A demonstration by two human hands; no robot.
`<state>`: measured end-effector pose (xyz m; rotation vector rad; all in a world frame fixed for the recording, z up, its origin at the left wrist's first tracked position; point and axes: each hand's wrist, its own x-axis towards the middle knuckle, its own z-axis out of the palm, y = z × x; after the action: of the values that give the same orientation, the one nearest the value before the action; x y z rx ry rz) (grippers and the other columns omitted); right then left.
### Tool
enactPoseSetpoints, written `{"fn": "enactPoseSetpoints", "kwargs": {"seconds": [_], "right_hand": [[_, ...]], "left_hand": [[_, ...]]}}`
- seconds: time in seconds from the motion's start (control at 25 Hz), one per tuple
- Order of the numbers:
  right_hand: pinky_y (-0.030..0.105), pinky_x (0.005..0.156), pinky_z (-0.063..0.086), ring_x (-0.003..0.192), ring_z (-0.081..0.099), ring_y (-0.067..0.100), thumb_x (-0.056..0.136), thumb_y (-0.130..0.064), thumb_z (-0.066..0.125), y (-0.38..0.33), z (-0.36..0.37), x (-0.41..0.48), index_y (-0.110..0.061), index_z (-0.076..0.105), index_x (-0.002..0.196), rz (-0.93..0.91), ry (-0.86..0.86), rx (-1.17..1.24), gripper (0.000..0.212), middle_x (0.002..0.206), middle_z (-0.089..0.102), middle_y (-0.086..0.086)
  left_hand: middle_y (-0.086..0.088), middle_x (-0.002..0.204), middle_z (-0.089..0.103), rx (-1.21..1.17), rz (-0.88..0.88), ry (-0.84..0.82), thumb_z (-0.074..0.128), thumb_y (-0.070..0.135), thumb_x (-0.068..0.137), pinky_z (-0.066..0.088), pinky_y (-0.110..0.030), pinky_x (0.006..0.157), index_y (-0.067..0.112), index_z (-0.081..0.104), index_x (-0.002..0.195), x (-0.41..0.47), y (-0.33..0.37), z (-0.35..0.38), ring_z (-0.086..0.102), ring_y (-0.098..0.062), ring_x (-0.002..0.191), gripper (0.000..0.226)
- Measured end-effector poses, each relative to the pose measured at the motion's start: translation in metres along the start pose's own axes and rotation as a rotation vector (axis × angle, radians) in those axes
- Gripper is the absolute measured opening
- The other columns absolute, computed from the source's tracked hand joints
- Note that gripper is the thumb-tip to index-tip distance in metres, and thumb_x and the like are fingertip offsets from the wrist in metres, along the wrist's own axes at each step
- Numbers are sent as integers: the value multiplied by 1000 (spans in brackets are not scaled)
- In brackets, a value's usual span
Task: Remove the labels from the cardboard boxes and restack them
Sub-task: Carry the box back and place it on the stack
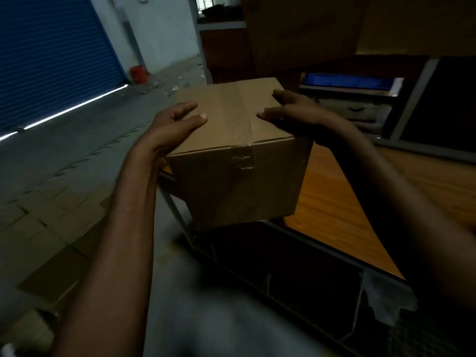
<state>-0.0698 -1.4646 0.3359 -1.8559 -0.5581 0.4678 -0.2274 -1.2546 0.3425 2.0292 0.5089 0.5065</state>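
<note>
A sealed brown cardboard box [231,181] with clear tape along its top seam sits at the corner of a wooden table [332,215]. My left hand [175,124] rests on the box's left top edge, thumb flat on the top and fingers over the side. At the right top edge, my right hand [291,112] lies with its fingers stretched across the top. No label shows on the top or on the near face. The box's far and outer sides are hidden.
Flattened cardboard sheets [56,228] lie on the grey floor at left. A blue roller shutter [51,55] and a small red container [139,73] stand at the far left. Larger boxes [304,34] rise behind, beside a shelf with a blue item [350,81].
</note>
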Motion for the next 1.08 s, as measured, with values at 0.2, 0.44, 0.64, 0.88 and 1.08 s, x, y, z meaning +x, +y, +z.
{"fn": "enactPoseSetpoints", "kwargs": {"seconds": [0.2, 0.44, 0.64, 0.88, 1.08], "right_hand": [[28, 113, 37, 151, 36, 17, 88, -47, 80, -14, 132, 16, -27, 24, 165, -238, 26, -51, 97, 169, 30, -2], [33, 119, 35, 153, 31, 13, 87, -48, 80, -37, 277, 57, -28, 24, 164, -419, -16, -18, 97, 170, 29, -4], [45, 119, 41, 149, 37, 9, 80, -65, 76, -56, 370, 114, -35, 25, 163, -506, -88, -39, 102, 167, 34, -8], [46, 118, 42, 147, 41, 14, 83, -64, 75, -82, 464, 197, -38, 25, 163, -577, -221, -69, 98, 166, 35, -6], [48, 119, 39, 149, 38, 17, 85, -65, 73, -107, 531, 274, -37, 22, 164, -601, -355, -122, 98, 167, 33, -5]], "left_hand": [[15, 156, 41, 30, 72, 110, 75, 40, 90, 36, -24, 110, 37, 51, 147, -10, -79, -113, 36, 1, 134, 61], [19, 152, 41, 28, 121, 255, 79, 40, 88, 46, -16, 101, 41, 52, 146, -17, -158, -227, 45, 13, 128, 64], [20, 153, 43, 68, 99, 379, 78, 38, 88, 45, -12, 102, 39, 51, 147, 0, -217, -295, 42, 17, 130, 64], [13, 155, 44, 117, 48, 534, 80, 36, 87, 42, -11, 106, 32, 54, 146, 42, -282, -359, 44, 5, 137, 65], [13, 155, 45, 158, -32, 642, 82, 42, 85, 39, -18, 113, 38, 57, 143, 88, -324, -405, 44, 8, 136, 64]]}}
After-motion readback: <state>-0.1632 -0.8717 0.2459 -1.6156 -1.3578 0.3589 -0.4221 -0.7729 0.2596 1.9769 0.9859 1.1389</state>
